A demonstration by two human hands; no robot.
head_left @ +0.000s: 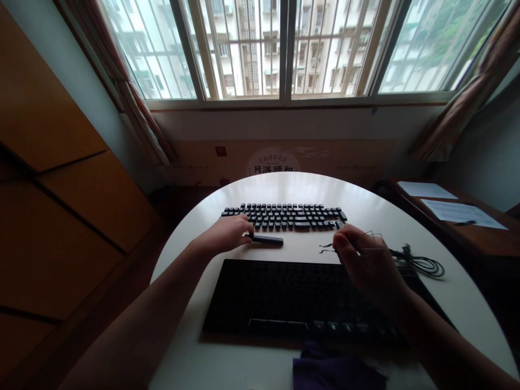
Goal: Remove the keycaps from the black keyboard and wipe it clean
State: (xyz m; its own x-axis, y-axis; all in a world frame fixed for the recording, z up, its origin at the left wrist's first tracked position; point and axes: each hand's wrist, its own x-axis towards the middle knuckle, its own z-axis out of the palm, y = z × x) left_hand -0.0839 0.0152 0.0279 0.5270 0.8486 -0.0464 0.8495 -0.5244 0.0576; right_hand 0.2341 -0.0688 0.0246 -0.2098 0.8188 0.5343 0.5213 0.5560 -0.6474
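My left hand (232, 233) pinches the left end of a long black space bar keycap (268, 240), which lies at or just above the white table. Closed fingers of my right hand (357, 250) grip a thin wire keycap puller (325, 247); its hooked ends point left, and a wire loop shows behind the fingers. Beyond both hands, many loose black keycaps (284, 215) are set out in rows. Nearer to me lies the black keyboard base (276, 295), its right part hidden beneath my right hand and forearm. Details of its dark surface are hard to make out.
A coiled black cable (426, 265) rests on the right of the round white table (182, 341). Purple cloth (335, 371) lies at the near edge. To the right, a brown side table (414, 216) carries papers (463, 213) and a pen. Windows are ahead.
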